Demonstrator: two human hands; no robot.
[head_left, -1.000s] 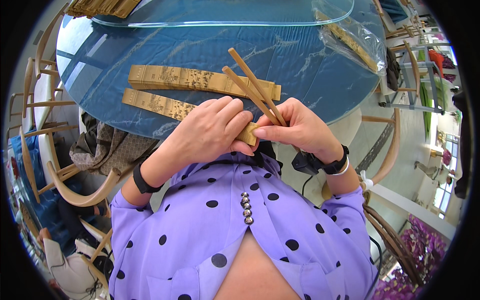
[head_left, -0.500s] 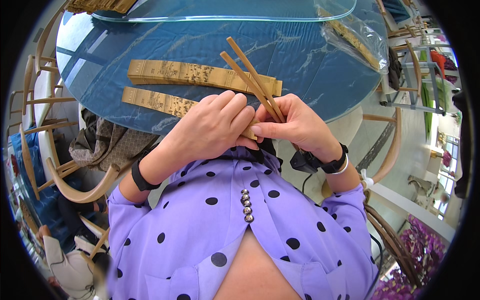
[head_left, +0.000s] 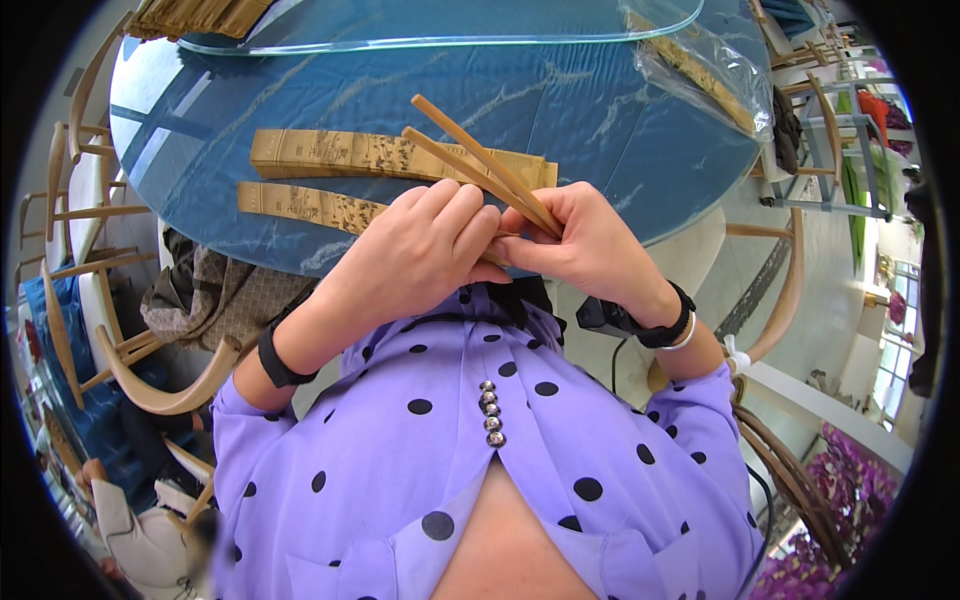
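A pair of light wooden chopsticks is gripped in my right hand, their tips slanting up and left over the table. My left hand is closed round the near end of a flat gold-brown paper chopstick sleeve with dark printed pictures. The sleeve's other end sticks out to the left. Both hands meet at the table's near edge, the right thumb against the left fingers, and they hide the sleeve's end. Just beyond lies a neat stack of matching sleeves, partly behind the chopsticks.
The blue marbled table carries a clear glass turntable at the back. A clear plastic bag with sleeves lies far right, a bundle of brown sticks or sleeves far left. Wooden chairs stand around.
The chopsticks have tilted further left and lower, their tips nearer the sleeve stack. My right hand has shifted slightly left, closer against my left hand.
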